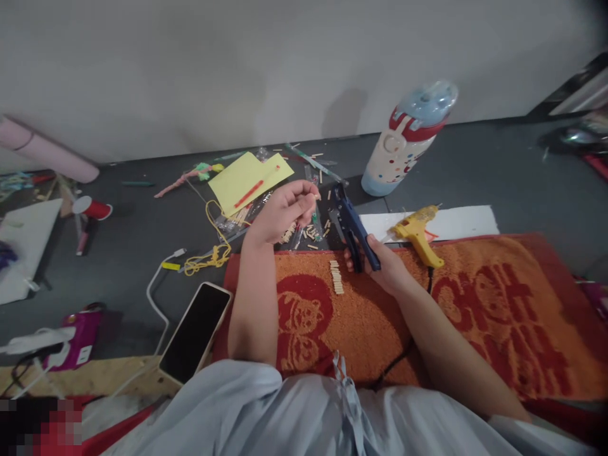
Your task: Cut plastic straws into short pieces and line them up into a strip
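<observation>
My left hand is raised over the pile of bits, thumb and fingertips pinched on a small pale wooden stick piece. In my right hand are dark blue-handled cutters, with their head pointing up and away from me. The blade edges are too small to make out. A short column of cut wooden stick pieces lies on the orange towel below the cutters. More loose stick bits are scattered between my hands on the dark surface.
A dotted water bottle stands behind the cutters. The yellow glue gun rests at right by a white strip. Yellow paper, yellow cord, a phone and a red thread spool lie leftward.
</observation>
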The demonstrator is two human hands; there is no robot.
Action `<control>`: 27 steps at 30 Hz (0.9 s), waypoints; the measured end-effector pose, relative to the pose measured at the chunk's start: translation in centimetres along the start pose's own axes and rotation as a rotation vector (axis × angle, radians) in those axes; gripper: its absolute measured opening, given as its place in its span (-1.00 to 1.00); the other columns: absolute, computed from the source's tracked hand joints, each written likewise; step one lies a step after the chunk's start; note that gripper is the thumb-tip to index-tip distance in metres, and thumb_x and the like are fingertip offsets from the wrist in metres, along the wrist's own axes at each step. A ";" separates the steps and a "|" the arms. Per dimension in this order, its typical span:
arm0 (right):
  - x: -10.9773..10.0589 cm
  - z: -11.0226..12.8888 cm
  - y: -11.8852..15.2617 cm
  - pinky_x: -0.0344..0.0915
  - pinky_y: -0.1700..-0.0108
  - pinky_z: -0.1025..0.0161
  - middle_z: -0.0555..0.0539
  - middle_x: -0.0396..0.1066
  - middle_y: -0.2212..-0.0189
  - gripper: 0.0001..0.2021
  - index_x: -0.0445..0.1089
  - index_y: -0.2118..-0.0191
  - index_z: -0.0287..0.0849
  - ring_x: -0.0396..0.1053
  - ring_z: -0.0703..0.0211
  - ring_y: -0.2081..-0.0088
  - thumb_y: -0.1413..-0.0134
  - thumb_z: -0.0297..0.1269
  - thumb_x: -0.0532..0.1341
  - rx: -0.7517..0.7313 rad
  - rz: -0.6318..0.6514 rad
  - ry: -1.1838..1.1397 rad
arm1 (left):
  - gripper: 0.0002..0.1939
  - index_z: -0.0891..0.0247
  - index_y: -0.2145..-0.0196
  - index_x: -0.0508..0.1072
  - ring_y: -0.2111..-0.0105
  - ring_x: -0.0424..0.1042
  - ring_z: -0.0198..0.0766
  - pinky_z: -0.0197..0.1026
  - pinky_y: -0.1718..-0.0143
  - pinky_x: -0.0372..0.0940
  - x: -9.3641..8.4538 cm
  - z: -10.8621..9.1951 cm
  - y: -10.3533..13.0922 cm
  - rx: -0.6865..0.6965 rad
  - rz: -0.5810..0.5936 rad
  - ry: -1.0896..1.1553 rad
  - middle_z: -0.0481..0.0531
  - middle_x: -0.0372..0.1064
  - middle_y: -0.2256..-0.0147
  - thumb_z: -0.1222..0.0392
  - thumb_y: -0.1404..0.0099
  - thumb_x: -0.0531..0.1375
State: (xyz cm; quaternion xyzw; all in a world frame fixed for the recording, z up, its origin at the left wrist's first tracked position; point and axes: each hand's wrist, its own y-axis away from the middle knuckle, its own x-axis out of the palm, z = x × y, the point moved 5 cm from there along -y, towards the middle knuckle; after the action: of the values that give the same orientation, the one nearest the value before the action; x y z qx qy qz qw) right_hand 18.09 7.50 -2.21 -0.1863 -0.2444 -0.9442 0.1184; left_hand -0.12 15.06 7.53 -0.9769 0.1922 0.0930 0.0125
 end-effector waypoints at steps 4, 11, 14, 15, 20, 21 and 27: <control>0.1 0.2 -0.1 0.29 0.44 0.24 -0.07 0.47 0.41 -0.53 0.35 0.22 -0.17 0.38 0.19 0.48 0.05 0.16 0.16 -0.003 0.000 -0.049 | -0.76 0.22 0.30 0.30 0.47 0.40 -0.40 -0.31 0.45 0.35 1.8 -1.2 -0.4 0.046 0.018 0.017 -0.01 0.36 0.44 -0.01 -0.25 0.13; 0.1 0.2 -0.2 0.30 0.46 0.26 -0.05 0.47 0.47 -0.53 0.35 0.24 -0.19 0.38 0.21 0.51 0.06 0.16 0.19 -0.017 -0.007 -0.074 | -0.81 0.26 0.37 0.37 0.43 0.48 -0.36 -0.27 0.37 0.43 2.7 -3.4 0.0 0.188 -0.077 0.015 0.00 0.41 0.43 0.08 -0.18 0.23; 0.1 0.3 -0.2 0.30 0.45 0.25 -0.07 0.47 0.45 -0.51 0.35 0.22 -0.20 0.40 0.18 0.49 0.05 0.16 0.18 -0.022 -0.001 -0.065 | -0.82 0.27 0.38 0.40 0.43 0.49 -0.35 -0.26 0.36 0.44 2.7 -4.0 0.3 0.204 -0.096 0.028 -0.01 0.43 0.43 0.12 -0.15 0.26; 0.1 0.3 -0.2 0.30 0.45 0.25 -0.07 0.47 0.45 -0.51 0.35 0.21 -0.20 0.40 0.19 0.49 0.06 0.17 0.18 -0.022 0.003 -0.066 | -0.83 0.27 0.37 0.41 0.43 0.49 -0.35 -0.27 0.36 0.44 2.7 -4.2 0.3 0.206 -0.098 0.034 -0.01 0.43 0.44 0.12 -0.14 0.27; 0.2 0.5 -0.1 0.30 0.44 0.25 -0.07 0.48 0.45 -0.52 0.35 0.19 -0.20 0.39 0.19 0.49 0.02 0.15 0.16 -0.011 0.011 -0.058 | -0.84 0.28 0.36 0.43 0.45 0.48 -0.37 -0.28 0.39 0.45 2.7 -4.8 0.7 0.216 -0.108 0.032 -0.02 0.44 0.47 0.14 -0.15 0.26; 0.2 0.5 -0.1 0.30 0.43 0.24 -0.08 0.48 0.44 -0.53 0.35 0.18 -0.20 0.40 0.18 0.48 0.01 0.14 0.15 -0.008 0.011 -0.055 | -0.84 0.28 0.36 0.44 0.46 0.48 -0.37 -0.29 0.40 0.45 2.7 -4.9 0.8 0.219 -0.114 0.023 -0.02 0.44 0.47 0.14 -0.15 0.26; 0.1 0.3 -0.2 0.30 0.44 0.25 -0.08 0.48 0.43 -0.50 0.35 0.16 -0.19 0.41 0.17 0.47 0.03 0.17 0.16 -0.007 0.013 -0.057 | -0.91 0.27 0.40 0.47 0.51 0.43 -0.42 -0.32 0.47 0.41 2.8 -5.9 1.4 0.335 -0.145 -0.032 -0.04 0.43 0.46 0.23 -0.11 0.29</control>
State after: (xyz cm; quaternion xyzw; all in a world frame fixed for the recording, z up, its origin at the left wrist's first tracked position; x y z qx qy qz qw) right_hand 18.00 7.82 -1.96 -0.2149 -0.2432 -0.9386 0.1169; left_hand 2.92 12.33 12.86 -0.9708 0.1339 0.0738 0.1847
